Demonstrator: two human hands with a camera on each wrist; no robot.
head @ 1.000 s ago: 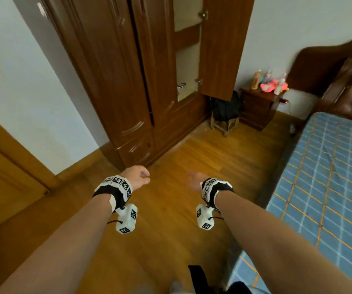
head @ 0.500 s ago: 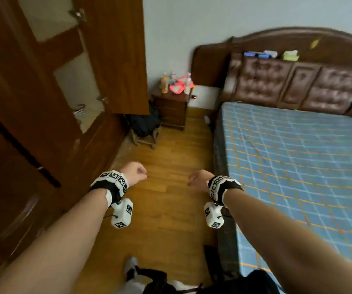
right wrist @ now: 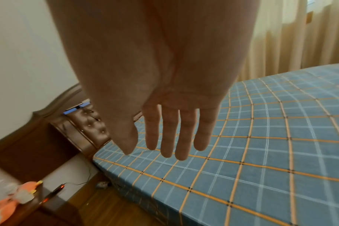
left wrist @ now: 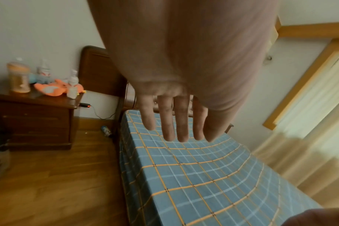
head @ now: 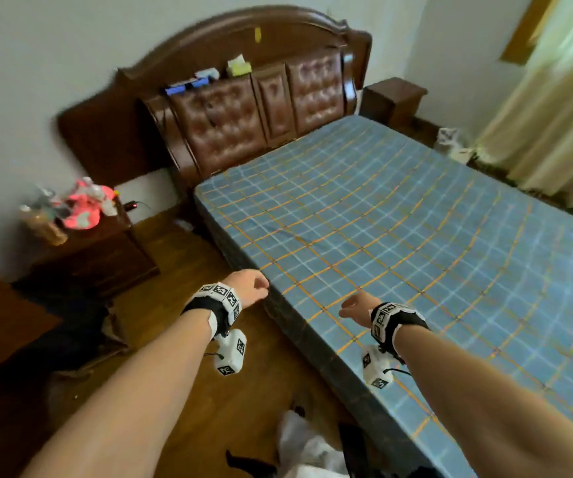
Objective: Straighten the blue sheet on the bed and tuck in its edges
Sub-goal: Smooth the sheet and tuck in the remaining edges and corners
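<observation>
- Blue checked cloth with orange and white lines, the blue sheet [head: 399, 243] lies spread flat over the bed [head: 299, 326]; its long axis runs from the padded brown headboard [head: 261, 108] toward the viewer's lower right in the head view.
- One shallow crease [head: 278, 232] shows on the sheet near the bed's left edge, toward the headboard end.
- Along that left edge the sheet hangs a short way down the dark side of the bed, as the left wrist view shows.
- Both hands hang in the air and hold nothing. The left hand [head: 249, 288] is above the bed's left edge; the right hand [head: 357, 305] is above the sheet, just inside that edge.
- In the head view the fingers are hidden behind the backs of the hands; the wrist views show them: left fingers [left wrist: 165, 119] straight and close together, right fingers [right wrist: 169, 131] straight and slightly spread, so both grips are open.
- Two nightstands appear in the head view: one [head: 85, 257] left of the bed, carrying bottles and a pink-orange toy [head: 85, 208], and one [head: 393, 98] on the far side.
- Only the left wrist view shows a small can [left wrist: 106, 131] lying on the wooden floor [head: 188, 391] beside the bed.
- Cream curtains [head: 554, 125] hang beyond the bed's far side.
</observation>
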